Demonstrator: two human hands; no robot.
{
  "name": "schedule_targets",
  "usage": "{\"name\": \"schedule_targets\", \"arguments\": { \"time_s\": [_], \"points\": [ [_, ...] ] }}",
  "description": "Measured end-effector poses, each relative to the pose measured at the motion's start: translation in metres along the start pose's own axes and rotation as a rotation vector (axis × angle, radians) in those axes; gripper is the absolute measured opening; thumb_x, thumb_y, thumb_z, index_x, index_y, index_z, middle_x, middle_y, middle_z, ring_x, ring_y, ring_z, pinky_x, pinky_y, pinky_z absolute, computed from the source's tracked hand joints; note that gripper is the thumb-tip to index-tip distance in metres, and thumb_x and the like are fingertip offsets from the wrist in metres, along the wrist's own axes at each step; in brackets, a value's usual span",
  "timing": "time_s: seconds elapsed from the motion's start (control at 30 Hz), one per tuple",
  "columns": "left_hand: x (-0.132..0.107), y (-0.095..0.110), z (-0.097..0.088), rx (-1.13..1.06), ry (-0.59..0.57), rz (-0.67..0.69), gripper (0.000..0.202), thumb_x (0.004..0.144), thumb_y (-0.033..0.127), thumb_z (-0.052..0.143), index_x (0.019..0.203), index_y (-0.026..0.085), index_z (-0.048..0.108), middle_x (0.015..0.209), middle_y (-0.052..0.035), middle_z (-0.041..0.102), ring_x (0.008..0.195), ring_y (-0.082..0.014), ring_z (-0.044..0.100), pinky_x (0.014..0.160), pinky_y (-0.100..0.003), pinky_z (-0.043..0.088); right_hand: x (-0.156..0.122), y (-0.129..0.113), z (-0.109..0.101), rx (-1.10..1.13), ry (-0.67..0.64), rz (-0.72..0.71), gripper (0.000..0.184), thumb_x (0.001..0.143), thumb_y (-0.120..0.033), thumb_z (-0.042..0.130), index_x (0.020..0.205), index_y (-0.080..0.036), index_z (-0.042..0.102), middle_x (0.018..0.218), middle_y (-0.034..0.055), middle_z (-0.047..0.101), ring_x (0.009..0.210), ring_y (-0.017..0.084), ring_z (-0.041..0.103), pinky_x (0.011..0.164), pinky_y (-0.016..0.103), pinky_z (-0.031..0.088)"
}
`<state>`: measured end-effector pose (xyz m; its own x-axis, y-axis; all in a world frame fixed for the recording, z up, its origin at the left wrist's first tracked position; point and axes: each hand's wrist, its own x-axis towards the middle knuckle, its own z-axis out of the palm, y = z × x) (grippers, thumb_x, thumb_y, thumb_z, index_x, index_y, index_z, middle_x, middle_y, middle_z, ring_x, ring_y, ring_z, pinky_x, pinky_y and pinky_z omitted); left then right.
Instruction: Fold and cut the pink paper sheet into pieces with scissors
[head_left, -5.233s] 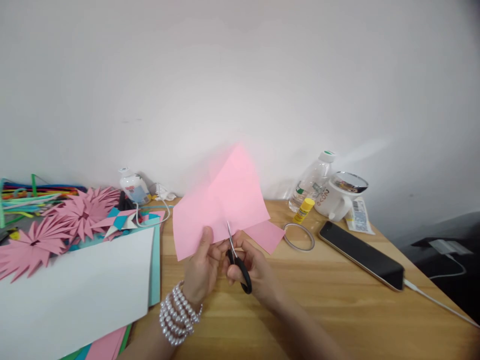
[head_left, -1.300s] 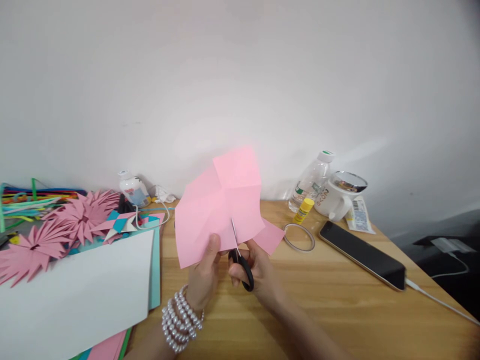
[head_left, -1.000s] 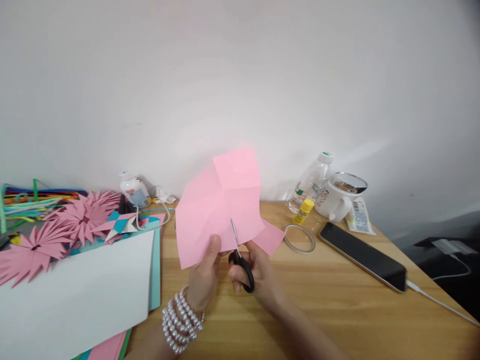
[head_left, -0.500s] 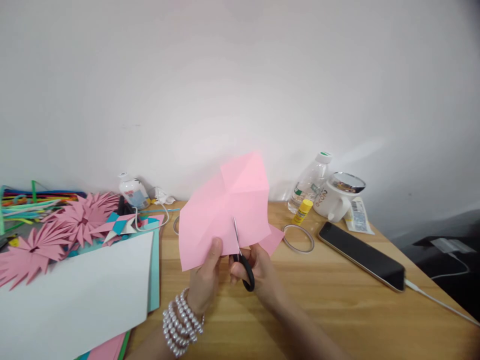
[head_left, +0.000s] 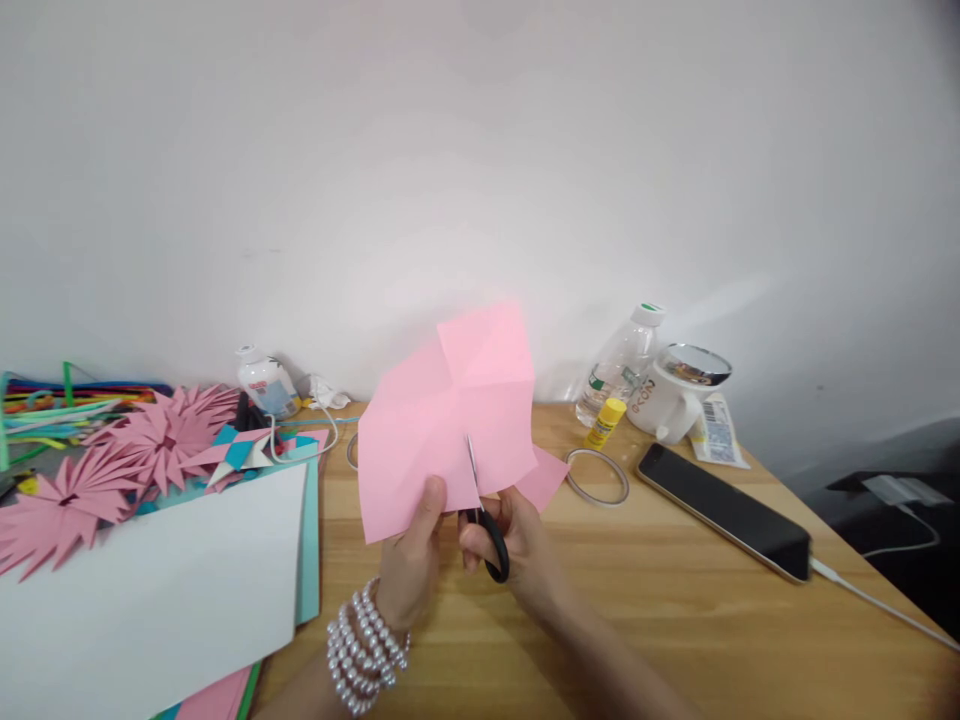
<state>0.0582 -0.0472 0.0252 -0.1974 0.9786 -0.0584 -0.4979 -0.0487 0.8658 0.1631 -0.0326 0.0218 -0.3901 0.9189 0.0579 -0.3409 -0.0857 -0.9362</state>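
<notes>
The worktop (head_left: 637, 620) is the biggest thing here, and it runs along the bottom of the frame. A big white sheet (head_left: 187, 580) lies on top of other paper at the lower left. The pink sheet (head_left: 420, 430) is next in size, up in my hands in the middle of the frame. A few seconds ago it stood in one tall point. Now its far part is bent into a squarish flap near the top, and I see fold lines crossing it. It has hardly moved in the last half second. The paper shows on both sides of the blade and looks split at the near edge, so I think I am partway into a cut.

My left hand (head_left: 412, 550) pinches the near edge, with the thumb on top; the fingers underneath are mostly hidden. My right hand (head_left: 517, 540) is curled around the black handles of the scissors (head_left: 491, 530), just right of the middle. Their tip points up the frame, over the paper. I can't tell how far apart the blades are.

A smaller pink piece (head_left: 547, 480) pokes out at the right, near a thin ring (head_left: 600, 501) and a little yellow glue stick (head_left: 605, 425).
</notes>
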Motion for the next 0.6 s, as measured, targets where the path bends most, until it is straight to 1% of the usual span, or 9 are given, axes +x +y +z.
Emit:
{"name": "schedule_targets", "arguments": {
  "time_s": [0.07, 0.13, 0.23, 0.33, 0.5, 0.6],
  "points": [
    [-0.0002, -0.0004, -0.0005, -0.018, 0.008, -0.019, 0.026, 0.072, 0.042, 0.067, 0.085, 0.02, 0.068, 0.07, -0.0058, 0.07, 0.07, -0.0231, 0.066, 0.048, -0.028, 0.049, -0.0001, -0.0005, 0.0002, -0.022, 0.004, 0.001, 0.046, 0.061, -0.036, 0.073, 0.096, -0.02, 0.048, 0.058, -0.0054, 0.055, 0.04, 0.008, 0.043, 0.038, 0.02, 0.038],
    [-0.0008, -0.0006, -0.0004, -0.033, 0.003, -0.044, 0.025, 0.072, 0.041, 0.067, 0.084, 0.02, 0.067, 0.067, -0.0058, 0.069, 0.07, -0.0234, 0.066, 0.048, -0.028, 0.049, 0.0, -0.0008, 0.0003, -0.033, -0.002, 0.003, 0.048, 0.062, -0.037, 0.073, 0.099, -0.02, 0.047, 0.058, -0.0052, 0.056, 0.04, 0.008, 0.042, 0.038, 0.021, 0.038],
    [-0.0022, -0.0006, 0.0008, -0.039, -0.006, -0.071, 0.029, 0.071, 0.043, 0.067, 0.085, 0.017, 0.067, 0.067, -0.0071, 0.069, 0.063, -0.0228, 0.066, 0.042, -0.027, 0.047, 0.0002, -0.0004, 0.0, -0.039, -0.006, -0.002, 0.052, 0.062, -0.039, 0.072, 0.103, -0.02, 0.046, 0.057, -0.0054, 0.056, 0.039, 0.008, 0.042, 0.037, 0.021, 0.037],
    [-0.0032, 0.0, 0.0018, -0.037, -0.002, -0.079, 0.035, 0.07, 0.044, 0.067, 0.089, 0.014, 0.067, 0.067, -0.008, 0.069, 0.056, -0.0218, 0.064, 0.035, -0.026, 0.044, 0.0001, 0.0017, -0.0013, -0.041, -0.01, -0.01, 0.052, 0.064, -0.038, 0.072, 0.104, -0.019, 0.045, 0.055, -0.0062, 0.055, 0.037, 0.008, 0.042, 0.036, 0.02, 0.035],
    [-0.0032, 0.0016, 0.0017, -0.028, -0.027, -0.118, 0.034, 0.071, 0.047, 0.066, 0.086, 0.016, 0.067, 0.063, -0.0069, 0.068, 0.053, -0.021, 0.064, 0.037, -0.026, 0.044, -0.0001, 0.0046, -0.0034, -0.018, -0.023, -0.015, 0.055, 0.063, -0.038, 0.074, 0.105, -0.018, 0.044, 0.051, -0.0086, 0.051, 0.034, 0.007, 0.042, 0.034, 0.019, 0.035],
    [-0.0023, 0.0004, 0.0012, 0.001, -0.042, -0.127, 0.037, 0.07, 0.05, 0.065, 0.083, 0.016, 0.067, 0.06, -0.0065, 0.067, 0.049, -0.0195, 0.062, 0.034, -0.025, 0.042, -0.0002, 0.0043, -0.0034, -0.007, -0.012, -0.002, 0.058, 0.061, -0.039, 0.075, 0.105, -0.02, 0.043, 0.052, -0.0091, 0.05, 0.034, 0.007, 0.044, 0.034, 0.019, 0.037]
  ]
}}
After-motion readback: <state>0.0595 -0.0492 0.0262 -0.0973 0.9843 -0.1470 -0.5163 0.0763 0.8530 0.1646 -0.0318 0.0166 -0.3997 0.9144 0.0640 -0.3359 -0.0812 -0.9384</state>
